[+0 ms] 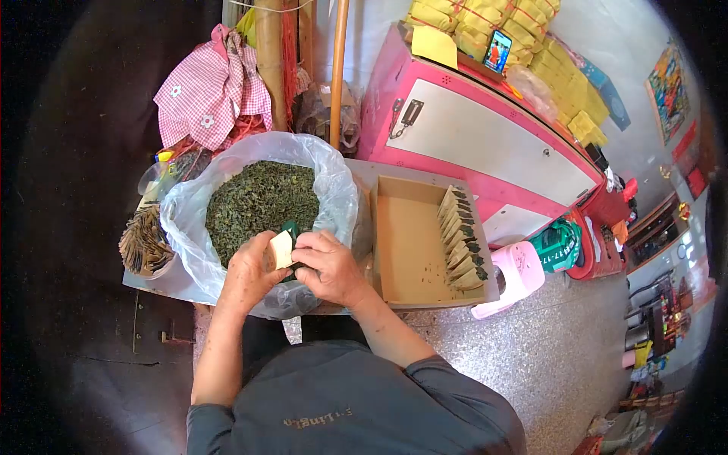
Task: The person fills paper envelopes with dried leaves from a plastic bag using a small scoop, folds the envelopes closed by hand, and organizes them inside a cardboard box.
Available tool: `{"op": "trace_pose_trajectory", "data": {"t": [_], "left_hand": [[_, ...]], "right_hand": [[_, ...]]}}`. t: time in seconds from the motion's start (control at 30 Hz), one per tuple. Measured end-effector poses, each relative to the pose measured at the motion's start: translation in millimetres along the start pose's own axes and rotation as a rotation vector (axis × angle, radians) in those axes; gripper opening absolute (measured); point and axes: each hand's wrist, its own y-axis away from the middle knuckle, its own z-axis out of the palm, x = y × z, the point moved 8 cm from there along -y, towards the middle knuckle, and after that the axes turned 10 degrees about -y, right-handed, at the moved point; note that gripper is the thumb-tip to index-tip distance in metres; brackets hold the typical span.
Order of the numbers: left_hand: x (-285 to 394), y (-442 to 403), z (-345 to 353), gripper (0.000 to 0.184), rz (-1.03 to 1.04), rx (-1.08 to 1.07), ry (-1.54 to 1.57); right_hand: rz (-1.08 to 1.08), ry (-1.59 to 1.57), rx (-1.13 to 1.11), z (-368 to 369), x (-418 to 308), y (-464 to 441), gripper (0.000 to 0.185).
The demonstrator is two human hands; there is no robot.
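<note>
My left hand (252, 267) is closed around a small pale paper packet (281, 249), tilted above a plastic-lined container. Beside it, my right hand (331, 267) is closed at the packet's right edge. A small dark green, smooth object (290, 228) shows at its fingertips; its full shape is hidden. Below both hands lies a heap of dried green leaves (262, 199) inside a clear plastic bag (337, 178). To the right stands a shallow cardboard box (406, 243), with a row of filled paper packets (461, 243) along its right side, dark leaves showing at their ends.
A bundle of brown paper packets (144, 241) stands at the table's left. Pink checked cloth (208, 95) hangs behind. A pink and white cabinet (485, 129) bears yellow paper bundles (523, 34) and a phone (497, 51). A pink stool (523, 273) stands right of the table.
</note>
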Motion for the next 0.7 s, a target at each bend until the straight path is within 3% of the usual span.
{"op": "trace_pose_trajectory", "data": {"t": [0.27,0.43,0.7], "left_hand": [[-0.2,0.1,1.4,0.053,0.066,0.054,-0.035],[1.0,-0.2,6.0,0.053,0.104,0.039,-0.095],[2.5,0.6,6.4,0.059,0.081,0.027,-0.136]], "right_hand": [[-0.065,-0.018,-0.085,3.5,-9.3,-7.9,0.014],[0.128,0.06,-0.343,32.0,23.0,5.6,0.024],[0.065,-0.119,-0.283,35.9,19.6,-0.7,0.024]]}}
